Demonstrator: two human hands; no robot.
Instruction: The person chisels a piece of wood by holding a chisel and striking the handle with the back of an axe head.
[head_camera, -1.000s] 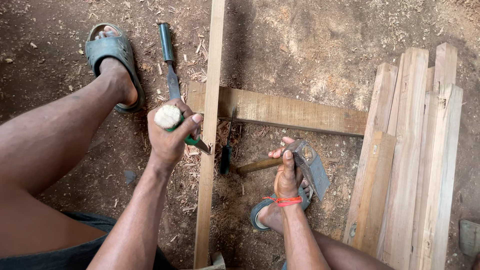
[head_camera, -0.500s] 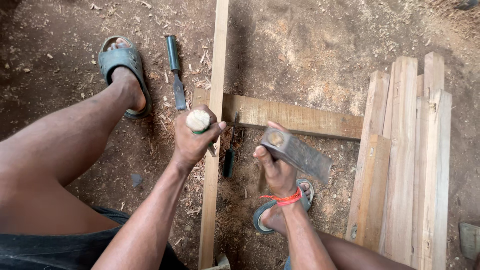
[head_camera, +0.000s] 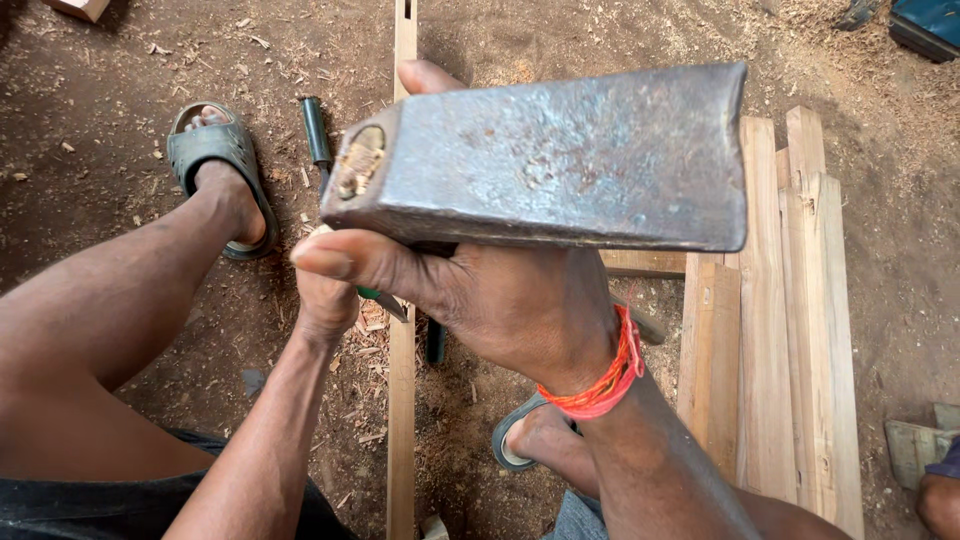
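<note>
My right hand (head_camera: 500, 300), with a red-orange thread round the wrist, is raised close to the camera and grips a heavy grey steel axe head (head_camera: 540, 160) by its short handle. The head fills the upper middle of the view. Below it my left hand (head_camera: 325, 300) is closed on a green-handled chisel (head_camera: 372, 294), partly hidden by my right thumb. The chisel's tip rests on a long narrow wooden strip (head_camera: 402, 420) that runs away from me on the dirt. A cross plank (head_camera: 645, 263) lies under the strip, mostly hidden.
A stack of wooden planks (head_camera: 780, 330) lies at the right. A second dark-handled chisel (head_camera: 318, 130) lies beside my left foot in a grey sandal (head_camera: 225, 180). My right foot (head_camera: 525, 440) is beside the strip. Wood chips cover the dirt.
My right hand picked the axe head up off the ground and raised it high toward the camera. My left hand stayed on the chisel at the strip.
</note>
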